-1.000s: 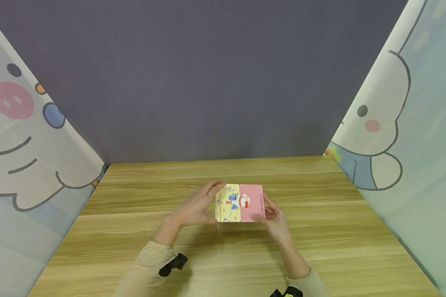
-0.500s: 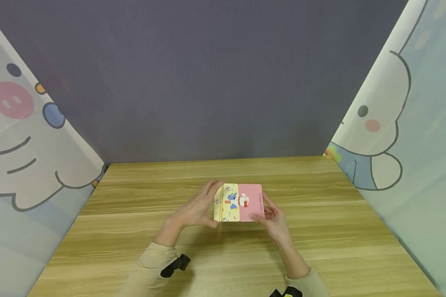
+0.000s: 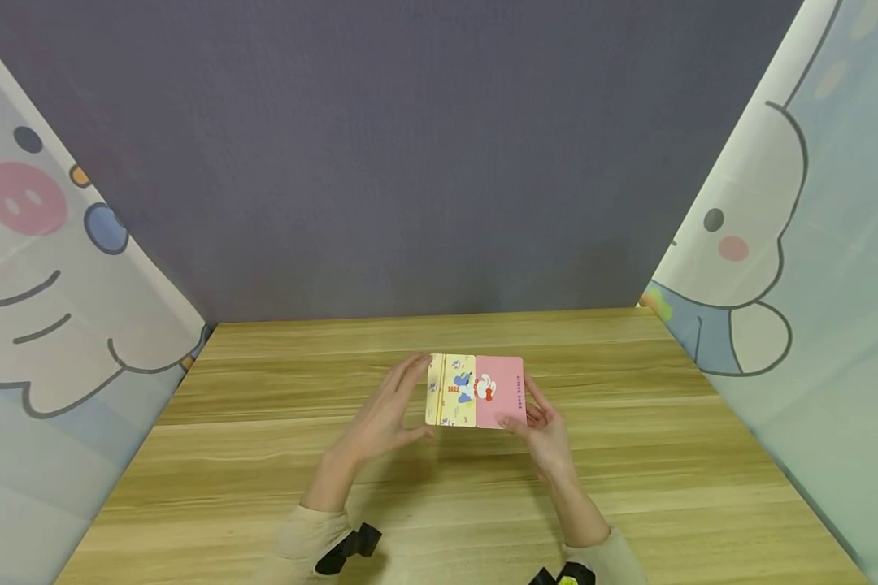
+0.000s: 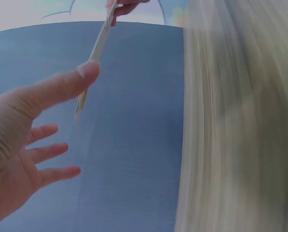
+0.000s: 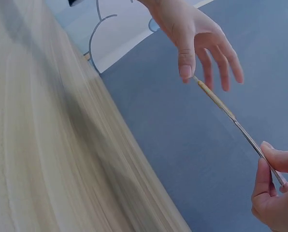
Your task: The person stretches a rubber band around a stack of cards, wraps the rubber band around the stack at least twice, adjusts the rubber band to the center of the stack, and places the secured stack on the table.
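A small notebook (image 3: 499,378), spread flat, is held up above the table; its left part is yellow with a blue animal and its right part pink with a white rabbit. My right hand (image 3: 549,439) pinches the lower right edge, thumb on the pink face and fingers behind. Around the left edge, my left hand (image 3: 380,414) has its fingers spread apart. Seen edge-on in the right wrist view, the thin notebook (image 5: 226,108) has its far end close to the left thumb; contact is hard to tell. The left wrist view shows the left hand (image 4: 13,145) with extended fingers.
Beneath both hands lies a wood-grain table (image 3: 263,455). A dark grey panel (image 3: 424,162) rises behind it. Cartoon-printed curtains (image 3: 29,268) flank the left and right sides. Each wrist carries a black camera mount (image 3: 347,548).
The notebook and right hand have shifted slightly right and up. My left hand has come away from the notebook's left edge, leaving a wider gap near the thumb.
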### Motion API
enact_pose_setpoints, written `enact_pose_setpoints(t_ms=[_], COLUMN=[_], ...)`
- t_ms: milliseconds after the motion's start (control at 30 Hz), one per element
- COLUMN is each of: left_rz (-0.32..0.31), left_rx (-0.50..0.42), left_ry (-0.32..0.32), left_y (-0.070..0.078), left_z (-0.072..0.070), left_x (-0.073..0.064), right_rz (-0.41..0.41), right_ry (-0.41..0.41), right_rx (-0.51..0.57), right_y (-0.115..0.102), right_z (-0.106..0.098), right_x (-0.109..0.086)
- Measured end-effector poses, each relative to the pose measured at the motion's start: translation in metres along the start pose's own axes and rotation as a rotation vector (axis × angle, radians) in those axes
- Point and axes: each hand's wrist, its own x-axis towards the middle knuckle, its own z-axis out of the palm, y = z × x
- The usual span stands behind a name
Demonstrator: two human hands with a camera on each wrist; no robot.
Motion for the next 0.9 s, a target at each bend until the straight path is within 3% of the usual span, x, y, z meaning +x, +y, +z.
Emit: enact_pose_setpoints(t_ms=[167, 333, 467, 667, 867, 900], left_rz=[-0.158, -0.334, -0.402, -0.53, -0.64, -0.632], left_rx=[-0.069, -0.247, -0.418, -0.602, -0.737, -0.758], left_ry=[0.098, 0.217, 0.338, 0.482, 0.582, 0.6], left_y=[0.009, 0.016, 0.019, 0.025, 0.047, 0.047], left_z=[0.007, 0.019, 0.028, 0.039, 0.032, 0.034], left_x=[-0.009, -0.013, -0.013, -0.011, -0.004, -0.004], right_rz=[0.002, 0.025, 0.035, 0.029, 0.03, 0.029], right_ry=[0.026, 0.05, 0.048, 0.019, 0.017, 0.017], right_rx=[0.032, 0.051, 0.093, 0.127, 0.143, 0.152], right_y=[-0.001, -0.004, -0.005, -0.007, -0.005, -0.005], right_z=[0.001, 0.003, 0.005, 0.007, 0.009, 0.009], right_x=[0.003, 0.008, 0.011, 0.015, 0.018, 0.018])
